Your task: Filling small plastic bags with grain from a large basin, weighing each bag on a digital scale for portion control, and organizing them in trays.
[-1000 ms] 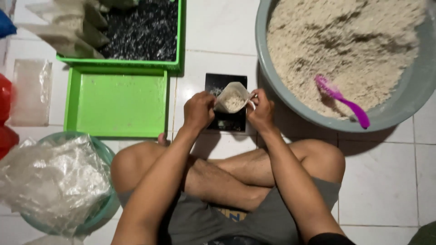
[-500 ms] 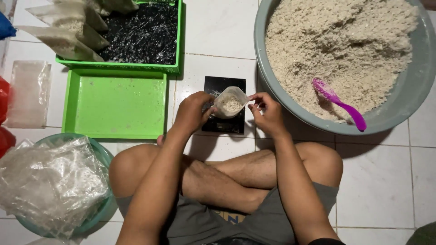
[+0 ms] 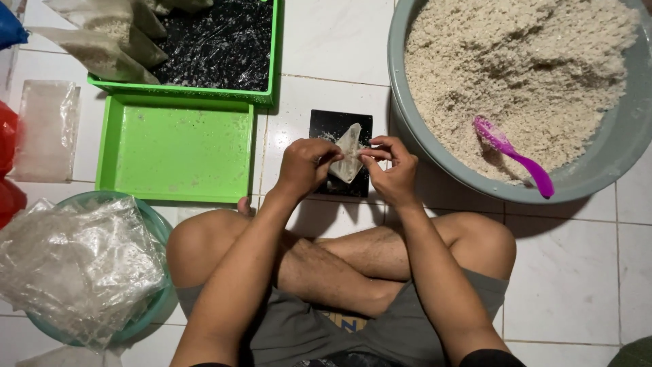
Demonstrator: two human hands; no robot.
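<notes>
Both my hands, left hand (image 3: pixel 307 165) and right hand (image 3: pixel 392 170), pinch a small clear bag (image 3: pixel 349 153), seemingly part-filled with grain, above the black scale (image 3: pixel 339 122) beside the grey basin (image 3: pixel 435 146).

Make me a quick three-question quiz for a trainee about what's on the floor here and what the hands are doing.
1. True or false: both hands pinch the small clear bag above the black scale.
2. Where does the purple scoop lie? A) in the empty green tray B) in the grey basin of grain C) on the scale
3. Fill in: the teal bowl by the person's left knee holds a heap of clear plastic ____.

Key
1. True: left hand and right hand each grip it.
2. B, in the grey basin.
3. Bags.
</notes>
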